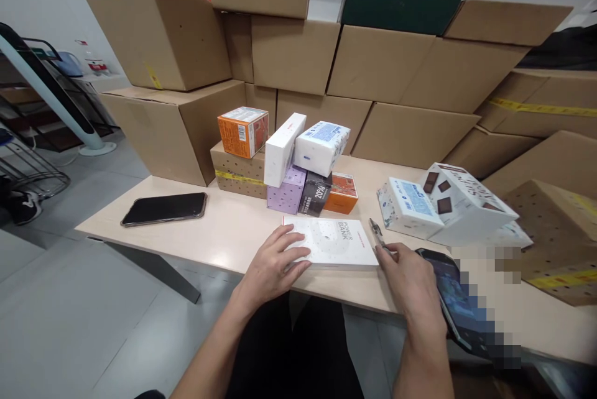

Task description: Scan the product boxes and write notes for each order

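A flat white power bank box (333, 242) lies in front of me on the table, its printed lid facing up. My left hand (280, 256) rests on the left end of this box, fingers spread over the lid and the thumb along the near edge. Just off the box's right end, my right hand (408, 275) pinches a pen (377, 232) whose far end points away from me. A handheld device with a lit screen (452, 284) lies right of that hand, partly blurred out by blocky pixels.
A black phone (164, 208) lies on the left of the table (224, 237). Small boxes, among them an orange box (237, 132) and a purple box (284, 191), are stacked behind. White packages (410, 206) stand at right. Large cartons (298, 54) wall off the back.
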`<state>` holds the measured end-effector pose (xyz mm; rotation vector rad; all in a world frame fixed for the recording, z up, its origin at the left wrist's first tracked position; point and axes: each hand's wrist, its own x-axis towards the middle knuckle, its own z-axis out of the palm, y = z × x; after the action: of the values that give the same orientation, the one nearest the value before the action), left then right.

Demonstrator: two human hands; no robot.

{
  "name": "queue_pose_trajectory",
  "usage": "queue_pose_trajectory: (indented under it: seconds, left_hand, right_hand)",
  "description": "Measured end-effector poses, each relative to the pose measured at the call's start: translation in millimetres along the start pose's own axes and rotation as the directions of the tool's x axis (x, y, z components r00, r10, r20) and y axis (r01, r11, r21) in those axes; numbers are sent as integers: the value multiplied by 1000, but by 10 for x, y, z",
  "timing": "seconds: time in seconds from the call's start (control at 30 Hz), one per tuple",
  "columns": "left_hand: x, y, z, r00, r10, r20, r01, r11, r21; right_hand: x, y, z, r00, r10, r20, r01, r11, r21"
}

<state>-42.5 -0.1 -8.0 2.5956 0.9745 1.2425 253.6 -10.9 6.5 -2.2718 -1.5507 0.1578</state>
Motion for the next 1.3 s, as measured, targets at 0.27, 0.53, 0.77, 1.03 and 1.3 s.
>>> queue_pose_trajectory:
  seconds: [0.27, 0.53, 0.77, 1.03, 1.3]
  left_hand:
    - [-8, -14, 7, 1000, 1, -8, -1, 1000, 15]
    - [23, 52, -10, 1000, 4, -23, -2, 998, 58]
    - [131, 325, 169, 967, 22, -255, 24, 985, 173]
    - [99, 302, 316, 949, -7, -314, 73, 978, 197]
    - [61, 285, 305, 973, -65, -220, 105, 979, 174]
  right_hand:
    - [-307, 156, 6, 947, -98, -306, 115, 993, 39]
    - [-659, 867, -217, 949, 285, -133, -308, 929, -208]
    - [-693, 844, -92, 932, 198, -304, -240, 965, -106]
    - [-962, 27, 160, 814, -133, -565, 262, 953, 153]
    - [-917, -675, 483, 754, -301, -584, 478, 861, 172]
